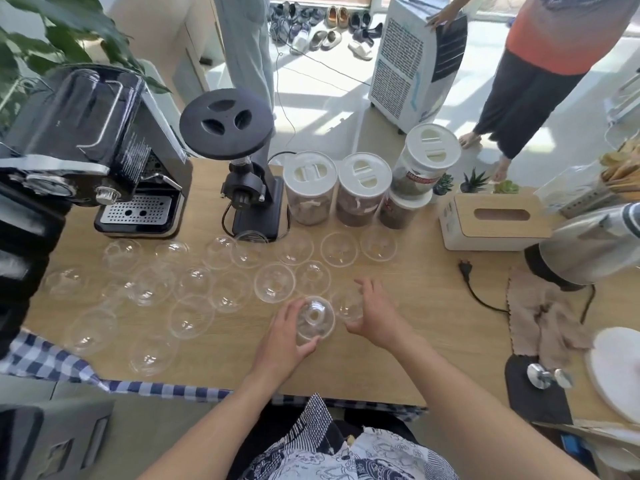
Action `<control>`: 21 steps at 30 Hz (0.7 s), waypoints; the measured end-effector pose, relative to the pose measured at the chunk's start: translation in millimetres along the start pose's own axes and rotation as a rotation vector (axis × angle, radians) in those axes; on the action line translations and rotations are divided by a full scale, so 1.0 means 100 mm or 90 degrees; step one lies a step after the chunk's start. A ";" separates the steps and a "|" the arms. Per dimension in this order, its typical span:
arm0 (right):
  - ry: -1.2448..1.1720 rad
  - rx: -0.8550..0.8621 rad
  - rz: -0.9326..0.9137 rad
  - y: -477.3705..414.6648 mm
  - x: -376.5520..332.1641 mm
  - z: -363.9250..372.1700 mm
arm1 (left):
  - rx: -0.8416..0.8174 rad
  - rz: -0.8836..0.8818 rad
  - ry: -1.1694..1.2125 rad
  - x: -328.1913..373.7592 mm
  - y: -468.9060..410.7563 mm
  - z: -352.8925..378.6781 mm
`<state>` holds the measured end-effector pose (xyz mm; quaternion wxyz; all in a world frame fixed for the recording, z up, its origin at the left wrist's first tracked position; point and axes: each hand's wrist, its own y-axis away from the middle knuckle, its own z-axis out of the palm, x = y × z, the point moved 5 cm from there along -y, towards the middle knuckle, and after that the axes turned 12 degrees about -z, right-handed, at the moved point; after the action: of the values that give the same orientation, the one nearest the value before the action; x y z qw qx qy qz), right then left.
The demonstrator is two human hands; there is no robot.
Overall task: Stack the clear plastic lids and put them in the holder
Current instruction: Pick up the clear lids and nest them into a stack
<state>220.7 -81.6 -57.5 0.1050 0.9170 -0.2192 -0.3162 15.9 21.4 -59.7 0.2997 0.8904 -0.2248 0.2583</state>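
Clear plastic lids (194, 317), dome-shaped, lie scattered across the wooden table (415, 358) in front of you, mostly to the left and centre, some touching or overlapping. Nearest you, your left hand (284, 336) is wrapped around one domed lid (314, 320), fingers curled over its rim so it is firmly grasped. Just beside it, your right hand (375, 315) cups a second lid (348, 306), fingers closed round its far side. The two lids sit nearly touching, likely about to be nested. No holder can be made out for certain in this view, so where the stack goes is unclear. The lids are thin and slippery; a squeeze could buckle one, and nesting them off-centre may jam or pop them apart. A sweeping forearm could push loose lids at your left over the near table edge, where a checked cloth (52, 362) hangs. To the right the table is open up to a black power plug (465, 268) and its cord. Further back, a coffee grinder (249, 188), three white-lidded jars (360, 192) and a coffee machine (104, 161) crowd the far edge, leaving little room behind the lids.
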 end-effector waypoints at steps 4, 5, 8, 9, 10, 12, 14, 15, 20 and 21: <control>0.230 -0.054 -0.061 0.02 -0.17 -0.09 | -0.010 0.007 0.006 0.01 0.00 -0.07; 0.276 -0.062 -0.070 0.02 -0.20 -0.11 | -0.015 0.009 0.006 0.01 -0.01 -0.08; 0.384 -0.113 -0.064 0.02 -0.28 -0.14 | -0.014 0.028 0.009 -0.03 -0.01 -0.12; 0.394 -0.132 -0.056 0.02 -0.28 -0.13 | -0.002 0.025 0.023 -0.04 -0.01 -0.16; 0.385 -0.154 -0.047 0.03 -0.29 -0.13 | 0.021 0.018 0.040 -0.06 -0.02 -0.23; 0.322 -0.190 -0.018 0.05 -0.28 -0.13 | 0.081 0.011 0.060 -0.13 -0.06 -0.38; 0.212 -0.209 0.014 0.07 -0.28 -0.16 | 0.114 0.011 0.044 -0.21 -0.12 -0.49; 0.148 -0.207 0.024 0.10 -0.29 -0.18 | 0.113 0.012 0.028 -0.25 -0.15 -0.50; -0.135 -0.157 0.067 0.24 -0.32 -0.24 | 0.038 0.076 0.014 -0.26 -0.12 -0.44; -0.217 -0.154 0.072 0.26 -0.35 -0.23 | 0.017 0.100 0.011 -0.22 -0.09 -0.41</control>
<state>201.8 -86.8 -12.5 0.1934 0.8173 -0.2454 -0.4841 -9.3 60.4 -48.5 0.2683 0.8718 -0.2875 0.2919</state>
